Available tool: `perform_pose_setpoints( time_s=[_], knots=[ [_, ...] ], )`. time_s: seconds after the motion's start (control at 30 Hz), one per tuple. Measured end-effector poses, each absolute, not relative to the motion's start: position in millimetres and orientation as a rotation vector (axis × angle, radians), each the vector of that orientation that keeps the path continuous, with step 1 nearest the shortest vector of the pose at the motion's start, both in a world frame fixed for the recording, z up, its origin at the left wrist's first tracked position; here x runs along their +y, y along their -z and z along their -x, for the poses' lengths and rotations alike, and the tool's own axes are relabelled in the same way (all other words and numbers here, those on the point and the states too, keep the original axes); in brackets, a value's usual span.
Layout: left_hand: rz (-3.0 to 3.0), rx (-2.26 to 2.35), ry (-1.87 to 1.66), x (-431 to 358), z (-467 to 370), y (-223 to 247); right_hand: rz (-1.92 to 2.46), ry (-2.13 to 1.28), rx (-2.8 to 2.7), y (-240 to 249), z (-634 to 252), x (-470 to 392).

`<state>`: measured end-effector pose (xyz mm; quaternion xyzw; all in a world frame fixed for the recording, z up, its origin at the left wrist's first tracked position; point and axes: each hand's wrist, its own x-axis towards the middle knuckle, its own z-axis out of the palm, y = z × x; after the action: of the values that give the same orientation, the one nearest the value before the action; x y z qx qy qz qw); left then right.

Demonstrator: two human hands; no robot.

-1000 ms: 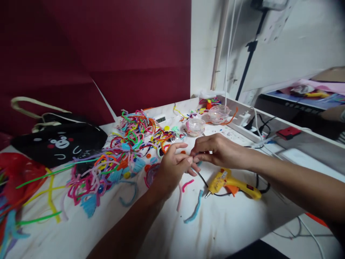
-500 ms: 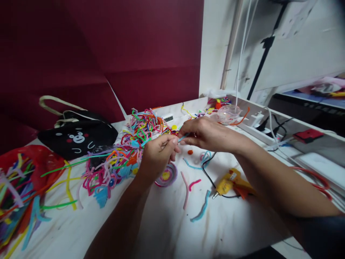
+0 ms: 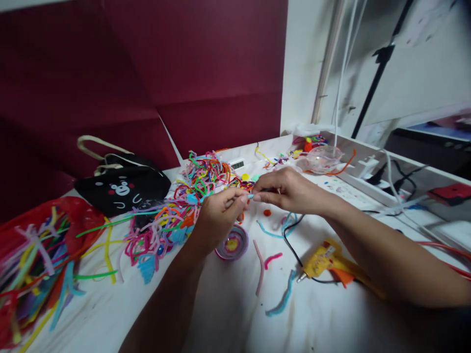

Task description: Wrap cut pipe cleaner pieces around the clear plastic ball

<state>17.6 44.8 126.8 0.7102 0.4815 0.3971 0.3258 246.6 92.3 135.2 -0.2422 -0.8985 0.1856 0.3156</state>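
- The short blue pipe cleaner (image 3: 250, 196) is held above the table (image 3: 224, 314), spanning the small gap between both hands; only a little shows, as fingers hide its ends.
- The left hand (image 3: 223, 212) has a narrow grip, thumb against fingers, pinching one side of it.
- The right hand (image 3: 285, 191) pinches the other side just as narrowly, its fingertips near the left ones.
- It looks very light, so a gentle pinch should carry it; squeezing harder would probably only flatten the fuzz.
- The fuzzy cover seems soft and unlikely to slip; a wire core, if it has one, would bend easily and keep its bend.
- Holding it close to the bend gives the best control; bare tips could prick.
- Below lie a loose blue strip (image 3: 282, 296), a pink strip (image 3: 259, 268) and a round purple piece (image 3: 232, 243). The yellow glue gun (image 3: 324, 257) may be hot, so its metal nozzle is no place for fingers.
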Motion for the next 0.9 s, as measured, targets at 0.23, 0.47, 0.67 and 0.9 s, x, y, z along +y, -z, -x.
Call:
perform_pose_setpoints(
  time_s=[0.23, 0.47, 0.67, 0.9],
  knots=[
    [-2.107, 1.317, -1.083, 43, -23, -120, 0.708, -0.597, -2.249, -120, -241, 87],
    [-2.164, 1.362, -1.146, 44, -16, -122, 0.818, -0.876, -2.170, -117, -240, 90],
    [-2.088, 1.412, -1.110, 46, -14, -125, 0.853, -0.949, -2.102, -115, -241, 93],
    [-1.987, 1.387, -1.061, 44, -18, -123, 0.880, -0.777, -2.165, -117, -237, 86]
  ],
)
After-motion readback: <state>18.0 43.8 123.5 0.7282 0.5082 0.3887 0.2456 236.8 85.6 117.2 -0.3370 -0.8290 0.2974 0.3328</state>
